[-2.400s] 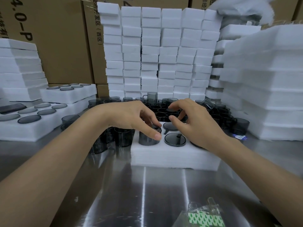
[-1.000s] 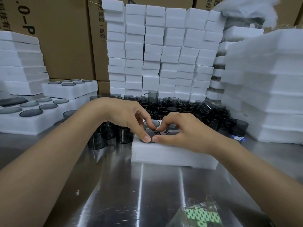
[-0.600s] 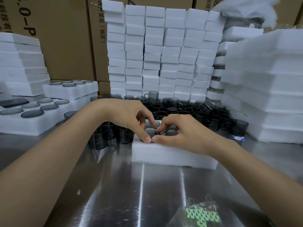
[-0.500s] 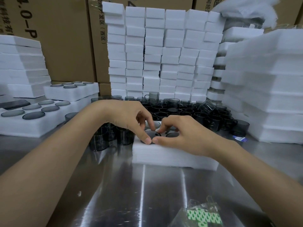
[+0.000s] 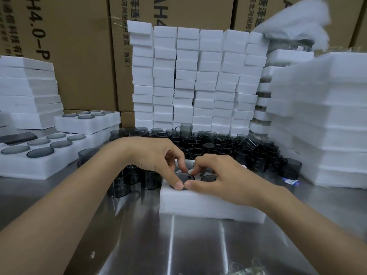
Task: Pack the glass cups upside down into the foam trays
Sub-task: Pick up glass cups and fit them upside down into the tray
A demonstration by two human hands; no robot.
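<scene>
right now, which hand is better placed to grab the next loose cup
Probably left. Both hands pinch the cup in the foam tray, but the left hand sits just above the loose cups standing left of the tray; the right hand lies across it.

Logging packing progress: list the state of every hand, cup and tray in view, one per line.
Front-left cup, upside down, sunk in its slot.
Left hand, thumb and forefinger pinching that cup.
Right hand, pinching it too.
Neighbouring cup, upside down, seated.
Foam tray, holding cups, partly under the hands.
Loose cups, mostly upright, unpacked.
Left trays, filled with upside-down cups.
</scene>
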